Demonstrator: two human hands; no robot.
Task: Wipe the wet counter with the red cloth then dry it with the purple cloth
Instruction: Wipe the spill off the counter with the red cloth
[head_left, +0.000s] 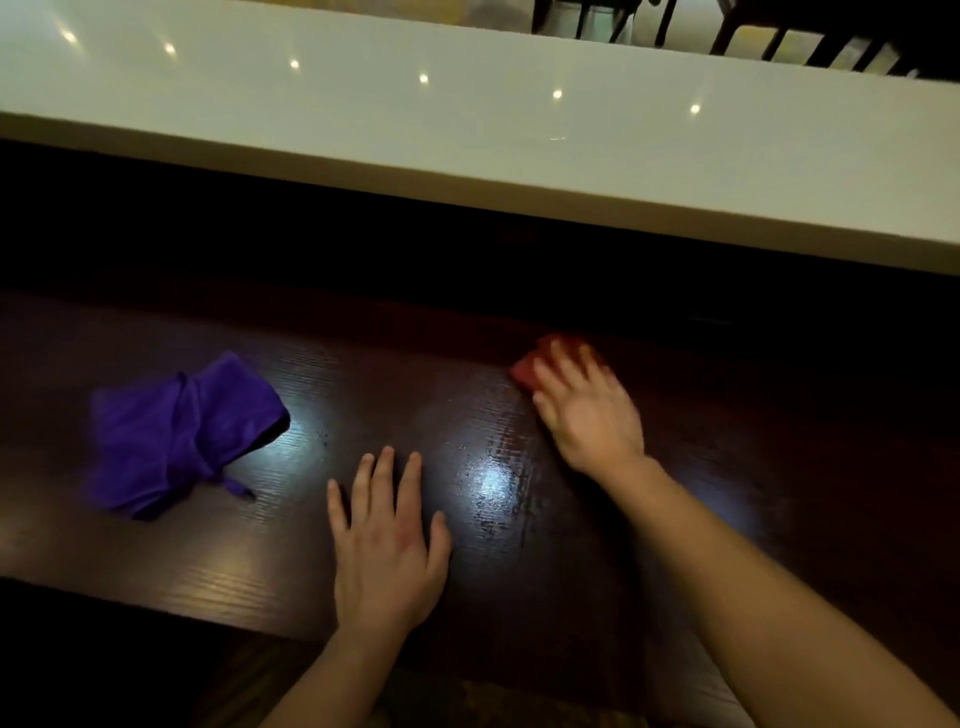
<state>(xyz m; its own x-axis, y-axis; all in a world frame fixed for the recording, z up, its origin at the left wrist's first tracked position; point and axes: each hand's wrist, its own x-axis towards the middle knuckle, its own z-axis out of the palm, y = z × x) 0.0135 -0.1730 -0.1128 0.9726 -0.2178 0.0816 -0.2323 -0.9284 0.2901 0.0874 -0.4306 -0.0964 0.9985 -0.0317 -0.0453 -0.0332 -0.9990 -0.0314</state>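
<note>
The dark wooden counter (363, 395) runs across the view, with a shiny wet patch (498, 488) near its middle. My right hand (587, 410) presses down on the red cloth (530, 366) at the right of the wet patch; the hand is blurred and covers most of the cloth. Flat on the counter, palm down and fingers spread, my left hand (387, 540) holds nothing, just left of the wet patch. The purple cloth (176, 436) lies crumpled on the counter at the left, apart from both hands.
A raised pale bar top (467, 130) runs along the far side above a dark recess. Dark chair legs (810, 41) stand beyond it at the top right. The counter's near edge (156, 597) drops off at the lower left.
</note>
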